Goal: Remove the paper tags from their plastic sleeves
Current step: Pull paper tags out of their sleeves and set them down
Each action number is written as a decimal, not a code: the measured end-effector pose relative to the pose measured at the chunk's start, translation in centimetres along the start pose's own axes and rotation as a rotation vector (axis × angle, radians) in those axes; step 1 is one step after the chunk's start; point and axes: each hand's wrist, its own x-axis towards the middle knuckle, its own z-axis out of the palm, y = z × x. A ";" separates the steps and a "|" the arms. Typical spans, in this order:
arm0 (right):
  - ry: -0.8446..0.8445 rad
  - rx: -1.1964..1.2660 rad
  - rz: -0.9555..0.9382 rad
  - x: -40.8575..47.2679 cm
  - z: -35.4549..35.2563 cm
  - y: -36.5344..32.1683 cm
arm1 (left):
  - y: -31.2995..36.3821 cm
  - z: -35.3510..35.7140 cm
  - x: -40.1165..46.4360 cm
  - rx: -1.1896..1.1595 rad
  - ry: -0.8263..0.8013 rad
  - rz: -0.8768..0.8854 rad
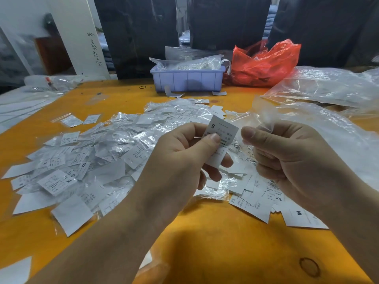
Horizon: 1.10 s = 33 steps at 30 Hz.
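— Surface? 
— Orange table (205, 238), dark ring stain lower right.
— On it? 
— Centre-left: broad heap of sleeved tags (92, 152). Lower right: bare paper tags (262, 201). Upper centre: lilac bin (187, 80), red plastic bag (264, 64) just right of it. Right edge: clear plastic bags (328, 89).

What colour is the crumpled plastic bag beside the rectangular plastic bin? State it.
Red-orange, translucent: the crumpled plastic bag right of the lavender rectangular plastic bin, seen in the head view.
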 end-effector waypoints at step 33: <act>-0.139 -0.134 -0.003 -0.3 0.4 0.2 | -0.4 -0.1 0.2 -0.007 -0.034 -0.063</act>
